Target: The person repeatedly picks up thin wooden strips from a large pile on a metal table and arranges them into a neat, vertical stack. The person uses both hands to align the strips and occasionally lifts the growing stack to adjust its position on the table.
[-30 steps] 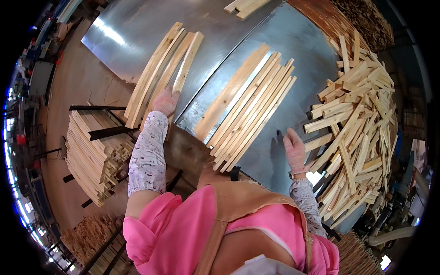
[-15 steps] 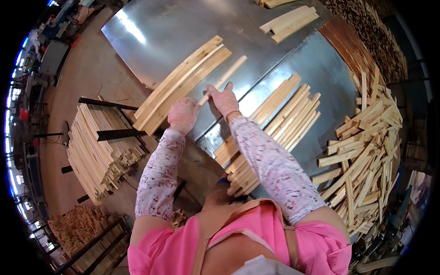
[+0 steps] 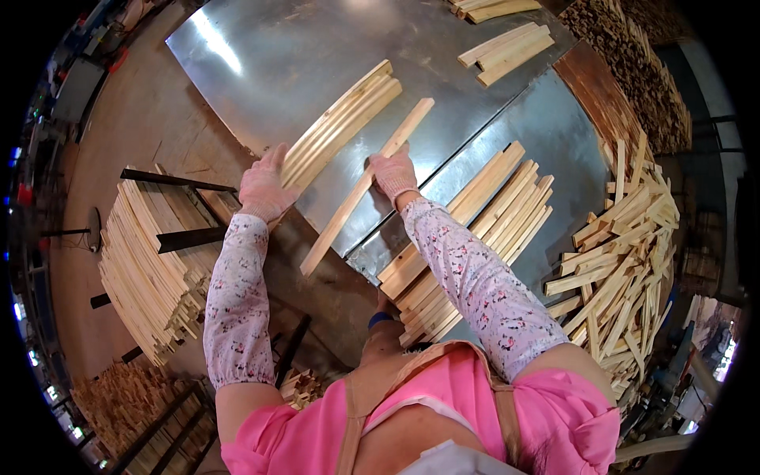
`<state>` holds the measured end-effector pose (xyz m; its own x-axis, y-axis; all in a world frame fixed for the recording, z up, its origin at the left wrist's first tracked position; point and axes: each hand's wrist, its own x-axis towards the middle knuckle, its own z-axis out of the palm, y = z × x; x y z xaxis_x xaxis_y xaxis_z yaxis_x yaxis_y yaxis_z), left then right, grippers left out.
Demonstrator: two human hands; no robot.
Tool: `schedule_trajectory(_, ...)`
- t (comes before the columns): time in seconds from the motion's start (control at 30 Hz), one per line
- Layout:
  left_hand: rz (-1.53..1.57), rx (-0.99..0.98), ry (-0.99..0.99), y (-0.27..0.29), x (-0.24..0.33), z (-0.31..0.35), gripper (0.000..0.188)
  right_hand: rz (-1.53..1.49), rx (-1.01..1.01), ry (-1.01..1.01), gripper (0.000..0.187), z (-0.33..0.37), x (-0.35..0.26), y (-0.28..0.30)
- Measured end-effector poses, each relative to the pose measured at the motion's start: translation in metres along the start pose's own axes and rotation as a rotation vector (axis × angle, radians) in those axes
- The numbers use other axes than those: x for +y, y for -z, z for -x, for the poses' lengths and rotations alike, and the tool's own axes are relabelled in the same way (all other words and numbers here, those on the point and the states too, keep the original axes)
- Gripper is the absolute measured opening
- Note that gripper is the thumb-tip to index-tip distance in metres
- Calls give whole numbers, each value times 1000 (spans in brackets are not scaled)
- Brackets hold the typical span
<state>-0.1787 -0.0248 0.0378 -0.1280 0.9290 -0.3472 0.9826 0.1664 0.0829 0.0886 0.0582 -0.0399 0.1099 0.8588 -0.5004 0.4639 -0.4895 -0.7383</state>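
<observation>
My gloved right hand (image 3: 393, 173) grips a single pale wooden strip (image 3: 366, 180) around its middle. This strip slants over the metal tabletop (image 3: 317, 47), and its near end sticks out past the table's edge. My gloved left hand (image 3: 267, 188) is closed around the near end of a small row of wooden strips (image 3: 342, 119), fingers along their left side. These strips lie side by side, touching. To the right of the seam, under my right forearm, rests another row of wooden strips (image 3: 507, 206).
Short boards (image 3: 511, 51) lie at the table's far side. A loose heap of offcuts (image 3: 625, 261) spreads along the right. Left of the table, stacked strips (image 3: 150, 261) sit between black metal bars (image 3: 190, 238). More stacked wood (image 3: 134, 404) stands at lower left.
My left hand has left the single strip and moved left onto the row, whose strips now sit closer together. The single strip, in my right hand, has shifted toward me and shows a wider face.
</observation>
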Motion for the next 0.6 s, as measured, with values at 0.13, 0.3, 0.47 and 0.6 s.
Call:
schedule_trajectory(0.13, 255, 88, -64, -23, 15, -1, 99, -332, -219, 79, 65, -7, -6, -23)
schedule_trajectory(0.3, 325, 92, -100, -40, 77, 3, 100, 665, -306, 1003, 41, -19, 5, -47)
schedule_trajectory(0.47, 198, 221, -83, -55, 6, -19, 102, 89, -203, 492, 55, 119, 60, 142)
schedule_trajectory(0.6, 29, 243, -8, -32, 57, -25, 96, 413, 666, 245, 54, 188, 213, 314)
